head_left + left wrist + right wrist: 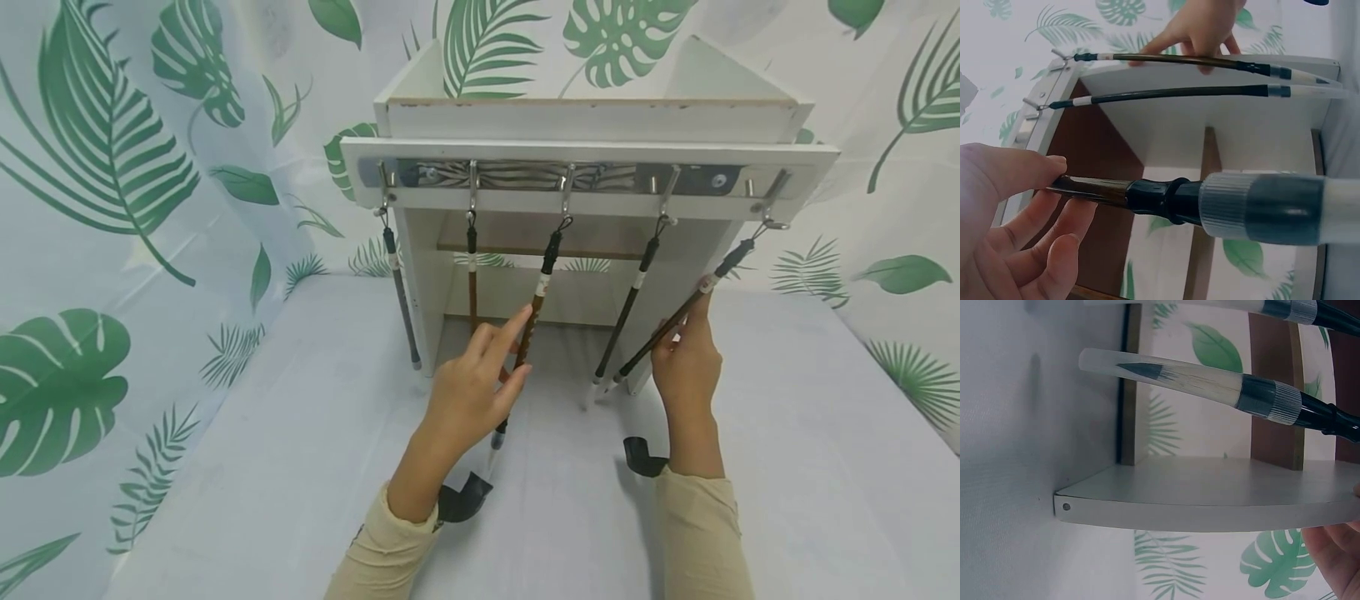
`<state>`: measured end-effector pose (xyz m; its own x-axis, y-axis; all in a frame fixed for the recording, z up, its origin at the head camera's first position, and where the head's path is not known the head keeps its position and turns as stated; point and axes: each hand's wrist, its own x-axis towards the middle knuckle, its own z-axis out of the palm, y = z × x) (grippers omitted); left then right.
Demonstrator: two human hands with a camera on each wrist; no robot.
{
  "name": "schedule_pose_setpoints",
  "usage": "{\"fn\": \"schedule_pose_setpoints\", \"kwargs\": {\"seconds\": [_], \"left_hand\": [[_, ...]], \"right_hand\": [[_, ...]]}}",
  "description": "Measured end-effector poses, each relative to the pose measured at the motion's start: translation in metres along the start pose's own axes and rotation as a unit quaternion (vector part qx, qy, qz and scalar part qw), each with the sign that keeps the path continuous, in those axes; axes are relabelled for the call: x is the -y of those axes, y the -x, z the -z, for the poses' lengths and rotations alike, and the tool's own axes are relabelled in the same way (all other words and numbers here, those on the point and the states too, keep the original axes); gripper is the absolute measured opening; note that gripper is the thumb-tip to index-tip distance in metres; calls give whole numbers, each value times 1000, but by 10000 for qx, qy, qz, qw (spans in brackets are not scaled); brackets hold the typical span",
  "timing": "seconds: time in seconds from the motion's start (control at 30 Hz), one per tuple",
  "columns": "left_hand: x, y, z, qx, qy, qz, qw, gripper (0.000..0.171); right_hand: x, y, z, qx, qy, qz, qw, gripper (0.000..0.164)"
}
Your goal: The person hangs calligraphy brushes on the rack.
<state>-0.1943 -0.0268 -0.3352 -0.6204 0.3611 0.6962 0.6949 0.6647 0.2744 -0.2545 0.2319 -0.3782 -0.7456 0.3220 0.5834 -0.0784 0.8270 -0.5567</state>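
Several calligraphy brushes hang by cord loops from hooks on a metal rail point(517, 177). My left hand point(468, 387) holds the middle brush point(542, 287) by its brown handle, thumb and fingers on either side of it in the left wrist view. At the far right, extended fingers of my right hand point(688, 362) touch the dark handle of the rightmost brush point(678, 312). That brush slants left, its lower end close to the neighbouring brush point(628, 304). Clear caps cover the bristles, as on one brush point(1197, 384) in the right wrist view.
The rail is fixed to a white board on an upright white cabinet point(588, 122) with a brown shelf inside point(540, 242). Two more brushes hang at left, one grey point(402, 296) and one brown point(472, 287). Leaf-print cloth point(247, 125) stands behind; a pale surface point(555, 517) lies below.
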Motion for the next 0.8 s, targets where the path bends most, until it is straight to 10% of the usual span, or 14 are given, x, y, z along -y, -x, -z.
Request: {"fn": "schedule_pose_setpoints", "kwargs": {"seconds": [0.8], "left_hand": [[-3,-1,-10,-44,818,-54,9966,61]], "right_hand": [[-3,0,-2,-87,-35,71,9999,73]]}}
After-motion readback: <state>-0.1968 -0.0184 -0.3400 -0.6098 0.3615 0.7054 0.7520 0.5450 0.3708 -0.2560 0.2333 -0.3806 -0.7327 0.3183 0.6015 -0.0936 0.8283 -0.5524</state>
